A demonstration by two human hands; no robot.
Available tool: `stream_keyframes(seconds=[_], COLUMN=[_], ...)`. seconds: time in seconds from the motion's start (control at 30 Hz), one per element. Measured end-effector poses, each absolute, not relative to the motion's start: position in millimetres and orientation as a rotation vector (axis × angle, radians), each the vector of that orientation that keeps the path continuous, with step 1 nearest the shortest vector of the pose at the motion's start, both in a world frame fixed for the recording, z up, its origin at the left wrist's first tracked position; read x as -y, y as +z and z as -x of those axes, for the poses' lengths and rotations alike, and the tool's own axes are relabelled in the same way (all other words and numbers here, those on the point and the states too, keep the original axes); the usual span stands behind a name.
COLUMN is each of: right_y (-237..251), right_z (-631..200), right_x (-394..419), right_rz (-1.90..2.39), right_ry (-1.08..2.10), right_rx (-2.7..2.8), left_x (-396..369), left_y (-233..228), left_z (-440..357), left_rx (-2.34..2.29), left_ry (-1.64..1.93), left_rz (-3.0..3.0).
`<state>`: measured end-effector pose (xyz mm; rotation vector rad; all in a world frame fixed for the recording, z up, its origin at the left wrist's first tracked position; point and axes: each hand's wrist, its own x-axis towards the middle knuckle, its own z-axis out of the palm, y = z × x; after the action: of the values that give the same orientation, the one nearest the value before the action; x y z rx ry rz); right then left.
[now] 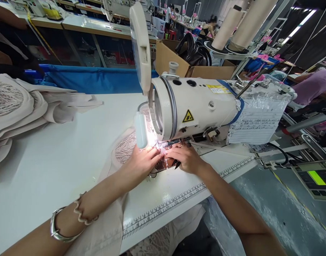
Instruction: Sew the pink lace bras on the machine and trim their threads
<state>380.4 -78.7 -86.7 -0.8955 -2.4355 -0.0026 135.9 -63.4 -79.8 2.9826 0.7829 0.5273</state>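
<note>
both forearms reach in low over the tabletop. left hand and right hand lie palm-down, fingers pinching lace fabric under the sewing machine needle.

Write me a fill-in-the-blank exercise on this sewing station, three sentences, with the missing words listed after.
1. Both hands, the left hand and the right hand, press the fabric under the head of a ____ machine.
2. The yellow warning sticker on the machine has the shape of a ____.
3. A silver bangle sits on the person's ____ forearm.

Missing words: sewing; triangle; left
</note>
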Motion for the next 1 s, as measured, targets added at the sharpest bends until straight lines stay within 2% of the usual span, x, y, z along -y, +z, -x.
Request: stream_keyframes(seconds=[0.6, 0.83, 1.0], right_y=[-94, -87, -65], right_z=[-380, -376, -377], right_x=[76, 75, 97], right_rz=[0.901, 0.862, 0.932], right_ry=[-0.014, 0.053, 0.204], right_rx=[2.384, 2.386, 2.516], left_x=[33, 31, 29], left_y=[-85, -99, -83], left_z=[-123, -119, -59], left_rx=[-0.939, -1.455, -1.736], left_ry=[0.569, 0.795, 0.597], left_rz=[-2.784, -2.61, -2.603])
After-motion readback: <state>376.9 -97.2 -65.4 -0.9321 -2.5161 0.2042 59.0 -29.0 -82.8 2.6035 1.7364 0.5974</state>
